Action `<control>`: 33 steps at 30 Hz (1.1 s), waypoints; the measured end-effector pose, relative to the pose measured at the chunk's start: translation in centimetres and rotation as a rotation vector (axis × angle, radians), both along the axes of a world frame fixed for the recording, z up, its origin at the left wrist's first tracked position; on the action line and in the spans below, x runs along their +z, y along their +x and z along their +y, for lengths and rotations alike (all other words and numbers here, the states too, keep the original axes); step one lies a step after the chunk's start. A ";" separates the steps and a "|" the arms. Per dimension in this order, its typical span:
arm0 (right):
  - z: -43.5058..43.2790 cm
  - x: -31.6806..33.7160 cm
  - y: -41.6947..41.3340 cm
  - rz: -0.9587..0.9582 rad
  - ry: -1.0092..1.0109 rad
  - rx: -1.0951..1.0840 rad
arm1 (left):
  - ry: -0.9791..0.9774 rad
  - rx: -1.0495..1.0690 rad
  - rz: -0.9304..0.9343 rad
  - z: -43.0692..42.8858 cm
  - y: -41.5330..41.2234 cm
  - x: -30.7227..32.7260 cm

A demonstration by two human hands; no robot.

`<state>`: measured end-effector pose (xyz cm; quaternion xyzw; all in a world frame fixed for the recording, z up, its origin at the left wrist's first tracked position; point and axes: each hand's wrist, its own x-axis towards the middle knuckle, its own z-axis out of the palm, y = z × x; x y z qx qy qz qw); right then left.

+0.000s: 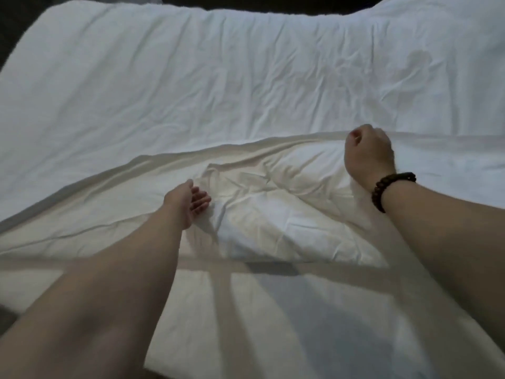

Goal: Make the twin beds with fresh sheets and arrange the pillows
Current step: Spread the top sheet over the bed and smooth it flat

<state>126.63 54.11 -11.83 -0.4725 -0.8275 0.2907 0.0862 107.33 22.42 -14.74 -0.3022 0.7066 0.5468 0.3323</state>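
Note:
A wrinkled white sheet [218,77] covers the bed across the whole upper view. A cream top sheet [273,214] lies over the near half, and its far edge runs in a curved fold across the middle. My left hand [191,205] hovers low over a crumpled part of the cream sheet, fingers relaxed and holding nothing. My right hand [367,153] is curled into a fist at the cream sheet's far edge, and its fingers appear to grip that edge. A dark bead bracelet [390,188] sits on my right wrist.
Dark floor or furniture [16,20] shows past the bed's far left corner and along the top edge. The bed's near edge drops off at the bottom of the view, where the cream sheet hangs down.

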 end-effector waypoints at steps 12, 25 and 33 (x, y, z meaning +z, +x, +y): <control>-24.8 -2.3 -12.5 -0.157 -0.431 0.683 | -0.262 0.183 -0.037 -24.3 -2.1 3.8; -47.2 -8.3 -30.3 -0.297 -0.520 0.489 | -0.240 -0.379 -0.213 -36.5 -14.8 -6.9; -55.3 -6.3 -35.2 -0.607 -0.517 0.251 | 0.168 0.064 -0.439 -54.1 -23.2 -4.1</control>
